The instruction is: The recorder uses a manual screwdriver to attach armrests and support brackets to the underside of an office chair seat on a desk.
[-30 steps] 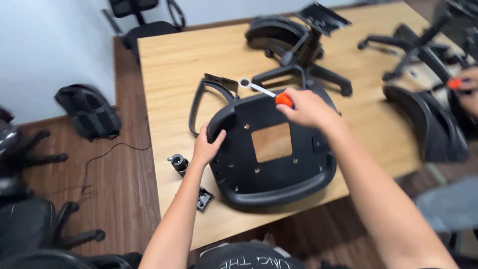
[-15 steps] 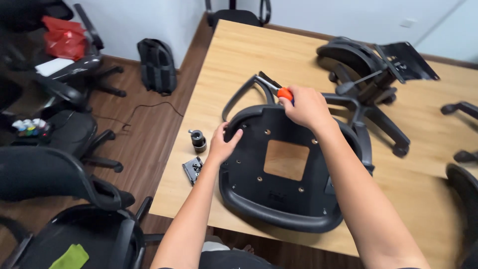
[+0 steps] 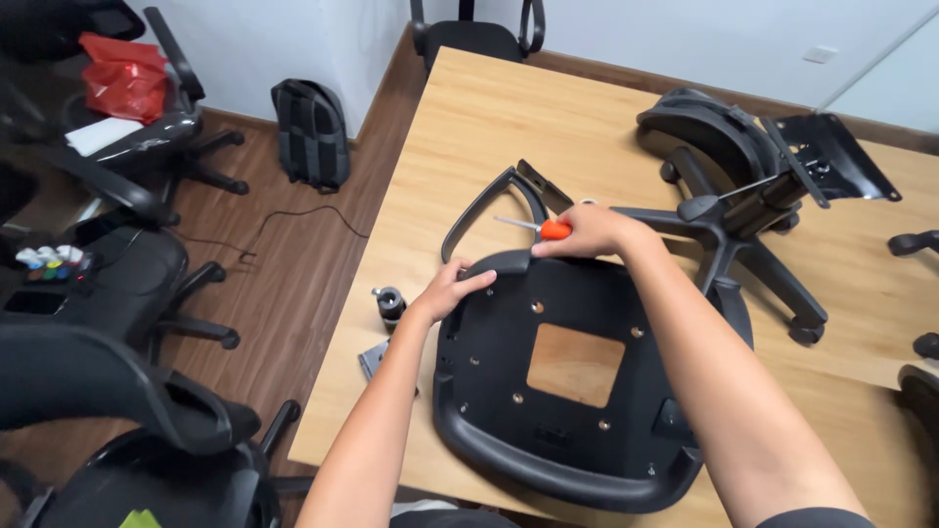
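A black plastic chair seat pan lies upside down on the wooden table, with a square hole in its middle. My left hand grips its far left rim. My right hand holds a screwdriver with an orange handle, its shaft pointing left over a black armrest that lies just beyond the seat. A small black cylindrical part stands near the table's left edge, with a flat metal piece nearer to me.
A black five-star chair base with mechanism lies on the table at the right. Office chairs crowd the floor at left, one with a red bag. A dark backpack leans on the wall.
The view has swung left and closer. My right hand with the screwdriver has stayed at the seat's far edge; the left hand keeps its grip on the rim.
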